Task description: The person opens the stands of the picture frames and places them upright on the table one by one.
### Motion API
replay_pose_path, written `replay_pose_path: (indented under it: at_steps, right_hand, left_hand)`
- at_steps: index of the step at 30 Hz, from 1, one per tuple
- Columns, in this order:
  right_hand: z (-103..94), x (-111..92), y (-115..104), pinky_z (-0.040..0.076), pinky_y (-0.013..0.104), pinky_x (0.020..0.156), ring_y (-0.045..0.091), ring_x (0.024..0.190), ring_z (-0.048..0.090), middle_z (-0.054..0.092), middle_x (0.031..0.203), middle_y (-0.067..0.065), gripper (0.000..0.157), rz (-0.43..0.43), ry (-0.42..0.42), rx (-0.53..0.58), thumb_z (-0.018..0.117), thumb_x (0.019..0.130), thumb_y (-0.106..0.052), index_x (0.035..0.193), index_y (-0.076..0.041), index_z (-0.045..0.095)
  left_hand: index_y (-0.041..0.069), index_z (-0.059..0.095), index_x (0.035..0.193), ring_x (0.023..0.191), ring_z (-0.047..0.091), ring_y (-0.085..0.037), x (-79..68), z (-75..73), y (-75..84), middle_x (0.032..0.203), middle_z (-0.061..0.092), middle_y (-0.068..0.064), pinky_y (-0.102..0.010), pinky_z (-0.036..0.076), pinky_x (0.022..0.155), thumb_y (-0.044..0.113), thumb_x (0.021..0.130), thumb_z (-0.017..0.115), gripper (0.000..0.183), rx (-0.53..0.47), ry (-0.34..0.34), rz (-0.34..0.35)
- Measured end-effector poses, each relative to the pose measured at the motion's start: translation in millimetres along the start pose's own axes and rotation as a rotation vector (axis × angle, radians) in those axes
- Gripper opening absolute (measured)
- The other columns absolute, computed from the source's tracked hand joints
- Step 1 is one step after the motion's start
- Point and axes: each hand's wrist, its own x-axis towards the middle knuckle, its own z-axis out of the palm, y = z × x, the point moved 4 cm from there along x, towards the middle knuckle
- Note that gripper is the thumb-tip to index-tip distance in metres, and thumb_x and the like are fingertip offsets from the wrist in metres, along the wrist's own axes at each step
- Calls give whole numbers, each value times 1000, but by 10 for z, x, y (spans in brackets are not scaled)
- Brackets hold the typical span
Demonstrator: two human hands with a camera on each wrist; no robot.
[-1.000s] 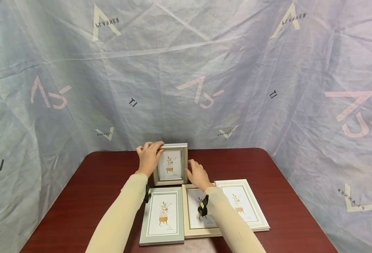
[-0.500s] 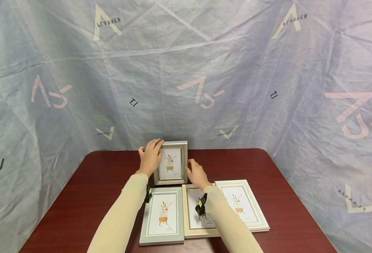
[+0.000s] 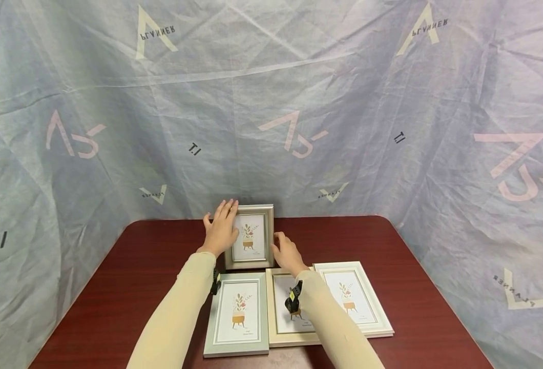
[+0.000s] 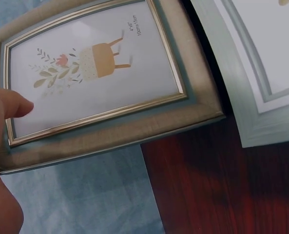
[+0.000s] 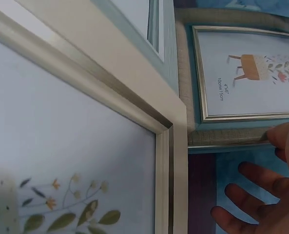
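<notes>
A champagne-coloured picture frame (image 3: 249,237) stands upright at the back of the row, a potted-plant print behind its glass. At its upper left my left hand (image 3: 220,230) has its fingers straight and spread by the top corner. In the left wrist view that thumb (image 4: 17,103) reaches over the front of the frame. My right hand (image 3: 290,254) pinches the frame's right edge by thumb and index finger, the other fingers (image 5: 261,180) spread apart below. Nearer me lie a grey-green frame (image 3: 263,318), a cream frame (image 3: 294,340) partly under my right forearm, and a white frame (image 3: 377,307).
Everything rests on a dark red wooden table (image 3: 115,287). A printed grey cloth (image 3: 271,102) hangs behind it and on both sides. The three lying frames sit close together, edge to edge, just in front of the standing one.
My left fingers have uncurled from the frame's top corner and straightened upward. The standing frame has tipped slightly more upright. My right hand has hardly moved.
</notes>
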Motion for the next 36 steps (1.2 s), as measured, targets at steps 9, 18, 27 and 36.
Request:
replay_pose_path:
  at_steps: [9, 18, 27, 36]
  right_hand:
    - [-75, -138, -3, 47, 56, 85, 42, 114, 52, 55, 130, 23, 46, -58, -2, -64, 59, 100, -21, 141, -4, 45]
    - [-201, -291, -3, 40, 58, 92, 41, 117, 49, 54, 130, 19, 48, -110, -17, -129, 60, 99, -23, 142, -6, 45]
    - [-304, -411, -60, 42, 55, 87, 41, 113, 51, 56, 127, 18, 45, -246, -20, -236, 63, 96, -22, 136, -4, 50]
    - [-308, -530, -52, 43, 52, 84, 38, 109, 51, 57, 126, 15, 44, -289, -67, -323, 64, 96, -25, 135, -8, 52]
  left_hand:
    - [6, 19, 159, 151, 6, -29, -126, 63, -5, 165, 13, -11, -68, 5, 109, 15, 92, 67, 83, 5, -8, 18]
    - [4, 17, 158, 149, 7, -34, -383, 206, -34, 164, 8, -16, -68, 7, 107, 16, 88, 73, 91, -13, 24, 50]
    - [-5, 35, 144, 134, 27, -40, -577, 279, -48, 146, 30, -24, -66, 17, 99, 12, 82, 77, 76, -37, 106, 83]
    - [-3, 38, 143, 131, 32, -40, -720, 401, -50, 142, 36, -25, -65, 19, 99, 18, 86, 76, 72, -39, -3, 46]
